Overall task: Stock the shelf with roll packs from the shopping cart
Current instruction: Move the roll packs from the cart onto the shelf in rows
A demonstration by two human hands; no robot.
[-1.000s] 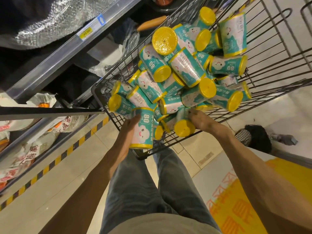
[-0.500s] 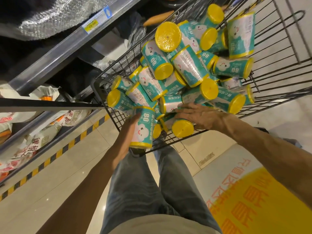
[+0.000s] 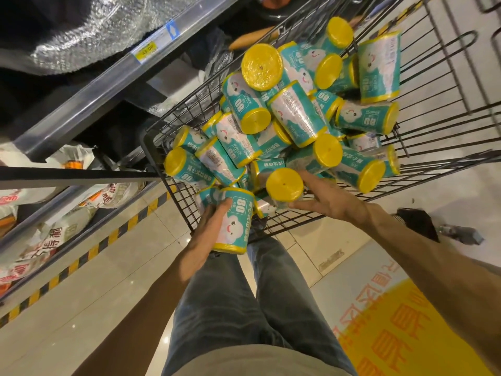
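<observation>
A black wire shopping cart (image 3: pixel 447 131) holds a heap of several teal roll packs (image 3: pixel 295 115) with yellow ends. My left hand (image 3: pixel 206 234) grips one upright teal roll pack (image 3: pixel 234 221) at the cart's near edge. My right hand (image 3: pixel 322 199) holds a second roll pack (image 3: pixel 284 185), its yellow end facing me, just above the pile. The grey metal shelf (image 3: pixel 89 90) runs along the left, its edge bearing a yellow price tag (image 3: pixel 145 51).
Lower shelves at the left hold white printed bags (image 3: pixel 40 240). A black-and-yellow striped strip (image 3: pixel 89 256) edges the shelf base on the tiled floor. My legs in jeans stand below the cart. A yellow floor sign (image 3: pixel 406 329) lies to the right.
My right hand has taken hold of a roll pack near the cart's front and lifted it a little, yellow end toward me. My left hand keeps its upright pack.
</observation>
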